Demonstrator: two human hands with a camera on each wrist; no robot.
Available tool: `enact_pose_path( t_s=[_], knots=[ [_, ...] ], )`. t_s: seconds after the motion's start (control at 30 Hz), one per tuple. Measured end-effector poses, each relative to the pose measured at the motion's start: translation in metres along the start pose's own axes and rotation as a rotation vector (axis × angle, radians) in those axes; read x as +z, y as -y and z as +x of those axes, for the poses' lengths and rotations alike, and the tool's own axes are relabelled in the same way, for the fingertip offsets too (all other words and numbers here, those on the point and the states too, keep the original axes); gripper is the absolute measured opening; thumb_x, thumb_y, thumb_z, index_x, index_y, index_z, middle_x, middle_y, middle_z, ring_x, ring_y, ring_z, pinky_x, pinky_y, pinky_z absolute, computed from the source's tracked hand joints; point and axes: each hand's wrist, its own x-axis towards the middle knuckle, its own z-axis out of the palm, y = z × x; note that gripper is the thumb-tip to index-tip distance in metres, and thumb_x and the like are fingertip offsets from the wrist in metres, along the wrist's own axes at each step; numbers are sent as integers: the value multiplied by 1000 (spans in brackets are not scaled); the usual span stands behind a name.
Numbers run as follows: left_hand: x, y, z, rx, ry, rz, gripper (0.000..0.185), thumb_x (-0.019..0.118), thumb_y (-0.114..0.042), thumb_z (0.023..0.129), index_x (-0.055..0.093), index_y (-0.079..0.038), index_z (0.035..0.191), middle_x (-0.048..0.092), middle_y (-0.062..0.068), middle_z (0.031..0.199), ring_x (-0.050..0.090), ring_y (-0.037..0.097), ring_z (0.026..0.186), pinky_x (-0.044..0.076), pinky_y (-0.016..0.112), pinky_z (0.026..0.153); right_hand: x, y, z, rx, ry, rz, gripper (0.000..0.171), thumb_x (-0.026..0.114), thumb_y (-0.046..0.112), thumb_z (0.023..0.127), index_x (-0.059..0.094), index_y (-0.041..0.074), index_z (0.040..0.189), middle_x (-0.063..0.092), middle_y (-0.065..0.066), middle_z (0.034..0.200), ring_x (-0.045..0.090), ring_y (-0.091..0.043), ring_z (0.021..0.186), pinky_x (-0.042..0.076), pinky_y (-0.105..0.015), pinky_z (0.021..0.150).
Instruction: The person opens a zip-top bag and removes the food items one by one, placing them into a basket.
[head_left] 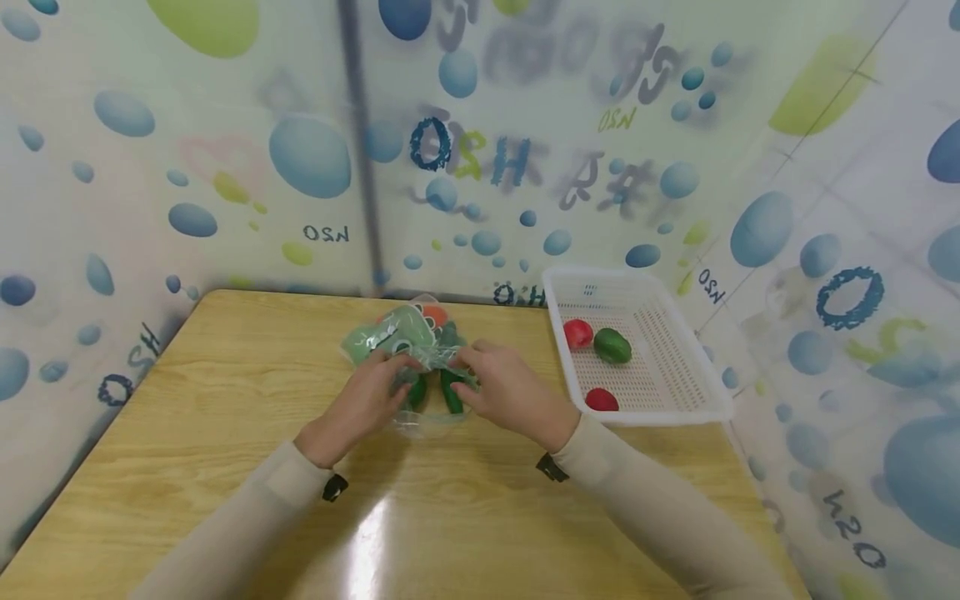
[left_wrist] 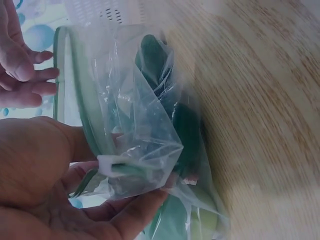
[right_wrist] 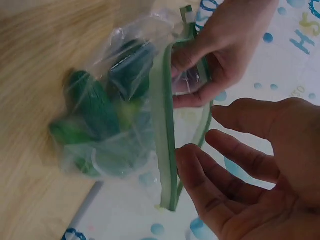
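A clear zip bag [left_wrist: 125, 105] with a green-edged mouth stands on the table. Through its plastic show dark green vegetables [right_wrist: 92, 102], cucumber-like in shape. My left hand [head_left: 365, 400] grips one end of the mouth beside a white slider [left_wrist: 106, 165], its thumb inside the plastic. At the other end, my right hand [head_left: 510, 387] touches the green rim with its fingertips. In the right wrist view its fingers [right_wrist: 215, 185] are loosely bent, thumb apart from them. The mouth gapes between both hands.
Behind the bag lies a light-green printed package [head_left: 390, 333], with something orange [head_left: 433, 315] next to it. At the right a white basket [head_left: 675, 358] holds two red items [head_left: 578, 333] and a green vegetable [head_left: 612, 346]. Patterned curtains [head_left: 480, 208] border the wooden table [head_left: 247, 358].
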Motion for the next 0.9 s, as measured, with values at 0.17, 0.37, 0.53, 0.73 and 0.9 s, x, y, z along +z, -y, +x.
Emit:
enact_pose_path(
  t_s=[0.17, 0.37, 0.53, 0.73, 0.9],
  knots=[
    [1, 0, 3, 21, -13, 15, 25, 79, 3, 105, 79, -1, 130, 78, 23, 121, 74, 38, 111, 65, 56, 91, 15, 3, 11, -21, 68, 8, 27, 84, 16, 109, 80, 2, 132, 83, -13, 126, 81, -27, 111, 70, -39, 96],
    [2, 0, 4, 25, -7, 14, 27, 78, 5, 105, 77, -1, 131, 81, 22, 120, 76, 36, 108, 66, 54, 89, 34, 4, 21, -45, 101, -76, 28, 83, 19, 110, 81, 4, 134, 86, -11, 129, 82, -22, 118, 69, -38, 104],
    [3, 0, 4, 20, 1, 12, 29, 77, 5, 105, 76, -2, 133, 82, 22, 124, 78, 35, 108, 67, 52, 87, 48, 3, 27, 9, 137, -129, 35, 84, 26, 111, 79, 7, 140, 83, -8, 134, 81, -20, 118, 70, -34, 99],
    [4, -1, 5, 16, 19, 12, 30, 77, 5, 105, 76, -2, 135, 83, 22, 128, 81, 35, 110, 69, 52, 89, 60, 1, 29, 52, 146, -187, 43, 84, 34, 111, 76, 9, 146, 80, -8, 132, 77, -17, 108, 69, -31, 87],
    [4, -3, 4, 24, 18, 18, 30, 76, 6, 106, 76, -2, 134, 84, 21, 125, 80, 31, 102, 68, 51, 87, 70, 0, 28, 33, 113, -253, 50, 85, 41, 109, 74, 10, 147, 79, -10, 135, 80, -19, 110, 71, -36, 88]
  ],
)
